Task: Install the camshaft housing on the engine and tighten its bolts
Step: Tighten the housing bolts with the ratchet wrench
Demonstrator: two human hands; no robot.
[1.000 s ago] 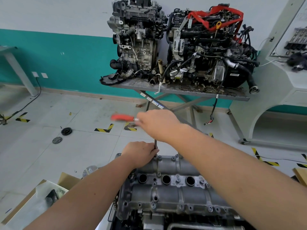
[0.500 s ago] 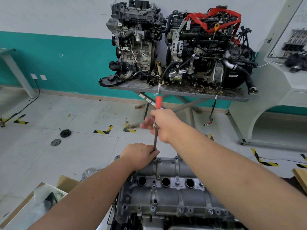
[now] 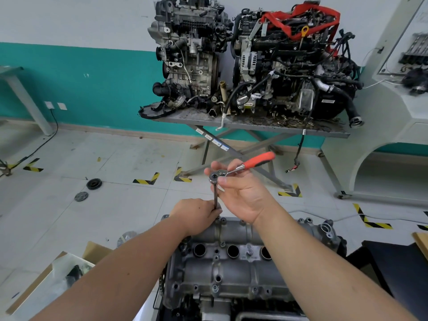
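- Head view: the camshaft housing [image 3: 231,267] sits on top of the engine [image 3: 222,306] at the bottom centre, its three round holes facing up and small bolts [image 3: 223,220] along its edges.
- The left hand [image 3: 196,214] rests at the far left corner of the housing, its fingers [image 3: 214,213] curled round the lower end of a thin steel extension bar [image 3: 216,195] that stands upright over that corner.
- The right hand [image 3: 240,193] is above it, palm turned toward the camera; thumb and fingertips pinch the round head of a ratchet [image 3: 231,171] fitted on top of the bar.
- The ratchet's orange handle [image 3: 260,159] points away to the right, slightly blurred.
- Behind, a grey tabletop [image 3: 254,126] on crossed legs carries two other engines [image 3: 190,54], the right one wrapped in a red strap [image 3: 301,22].
- An open cardboard box [image 3: 53,279] lies on the floor at lower left, and two dark discs [image 3: 93,183] lie farther back on the tiles.
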